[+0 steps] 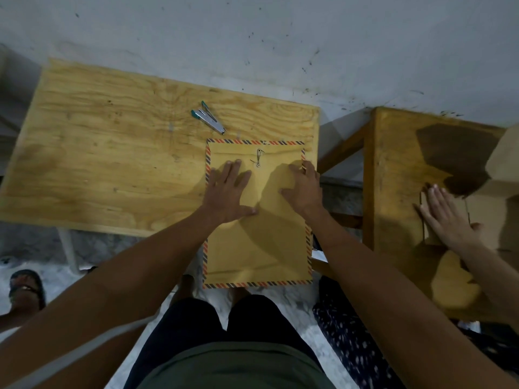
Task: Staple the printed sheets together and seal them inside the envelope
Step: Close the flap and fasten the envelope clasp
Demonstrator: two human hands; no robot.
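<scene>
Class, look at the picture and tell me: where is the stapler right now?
In the head view, the stapler lies untouched on the plywood table, just beyond the far left corner of the envelope, ahead of the left hand.

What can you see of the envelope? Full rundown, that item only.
The envelope is a large brown paper one with a red-and-blue striped airmail border. It lies flat, flap side up, on the near right corner of the plywood table, its near end hanging over the table's edge. The flap is folded down, with a string-and-button tie at its tip. The left hand presses flat on it; the right hand rests at its right edge. The contents are hidden.
</scene>
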